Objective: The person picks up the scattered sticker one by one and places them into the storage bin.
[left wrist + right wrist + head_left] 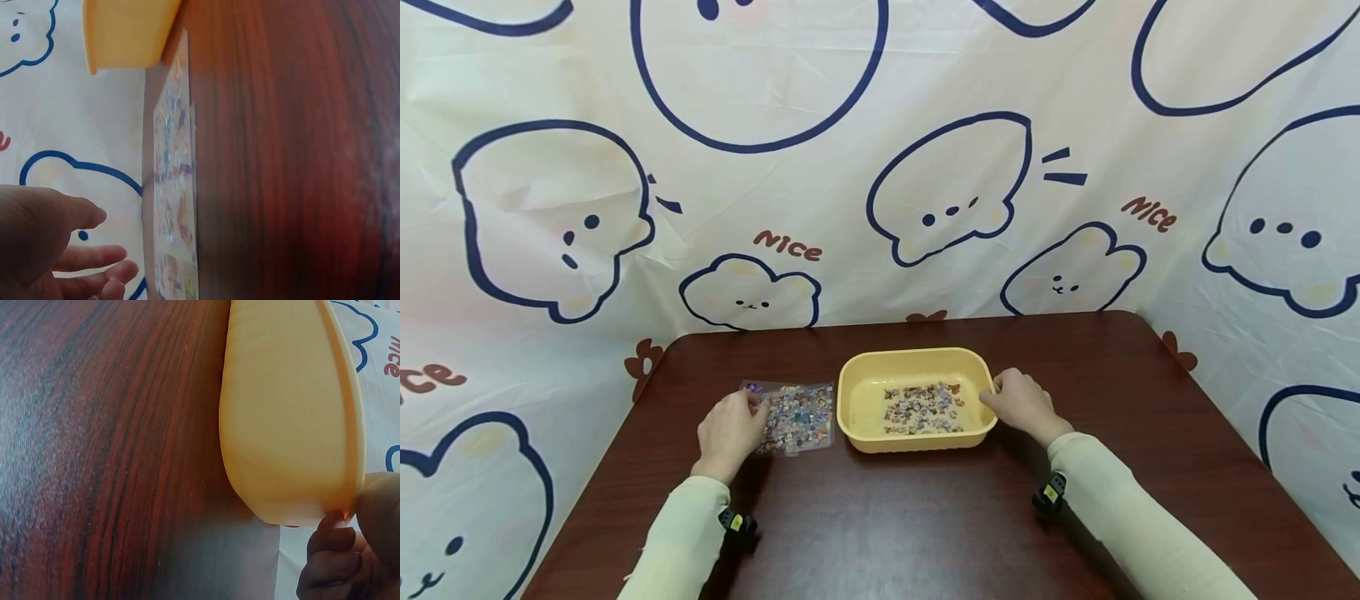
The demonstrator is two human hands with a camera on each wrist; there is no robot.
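A yellow plastic tub (863, 417) stands on the table, with many small loose jigsaw puzzle pieces (922, 408) on its floor. My right hand (1024, 403) pinches the tub's right rim, thumb over the edge and curled fingers beneath, as the right wrist view (334, 559) shows. To the left of the tub lies a clear plastic bag (801, 417) filled with small colourful pieces. Over that bag's left end is my left hand (730, 429); in the left wrist view its thumb and loosely bent fingers (94, 256) are apart, with nothing between them.
The dark reddish-brown wooden table (880, 517) reaches back to a white cloth (842, 192) printed with blue cartoon outlines, which also hangs along both sides. Black wrist cameras (737, 522) sit on both sleeves. Bag and tub stand close together.
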